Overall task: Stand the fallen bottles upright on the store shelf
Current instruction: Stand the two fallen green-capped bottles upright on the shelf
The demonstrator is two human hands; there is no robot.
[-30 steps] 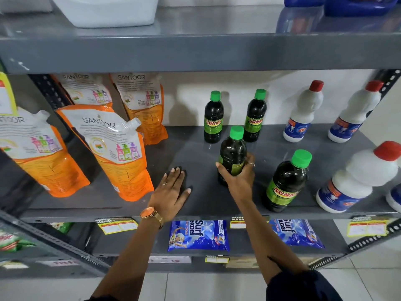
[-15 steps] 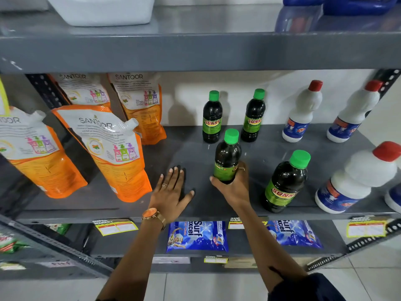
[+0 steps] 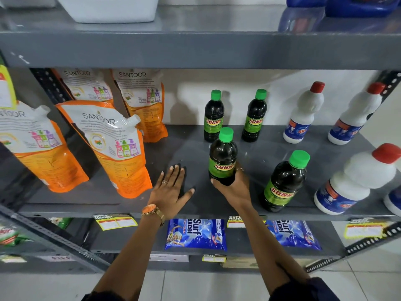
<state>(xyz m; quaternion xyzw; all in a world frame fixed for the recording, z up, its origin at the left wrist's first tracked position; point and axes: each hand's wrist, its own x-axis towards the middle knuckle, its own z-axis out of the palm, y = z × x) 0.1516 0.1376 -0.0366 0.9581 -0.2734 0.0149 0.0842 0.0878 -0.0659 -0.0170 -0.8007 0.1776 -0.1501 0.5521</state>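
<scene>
Grey metal shelf [image 3: 134,205] holds four dark bottles with green caps and "SUNNY" labels. The right hand [image 3: 233,187] wraps the base of one dark bottle [image 3: 222,156] near the middle of the shelf, thumb on its left side, fingers curled round the right and back; the bottle stands upright, though whether its base touches the shelf is hidden by the hand. The left hand [image 3: 171,190] lies flat, palm down, on the bare shelf just left of that bottle, fingers spread and holding nothing; a watch [image 3: 152,210] sits on the wrist.

Two more dark bottles stand upright at the far side, the far-left bottle [image 3: 213,116] and the far-right bottle [image 3: 254,116]. A fourth, the near-right bottle [image 3: 285,181], stands close to the front edge, right of the held one.

Right of these are white bottles [image 3: 303,114] with red caps and blue labels, all upright. Orange "SANTOOR" pouches [image 3: 112,146] lean at the left end. Blue "Surf excel" packets [image 3: 195,234] lie on the shelf below, and yellow price tags [image 3: 116,221] hang along the front edge.
</scene>
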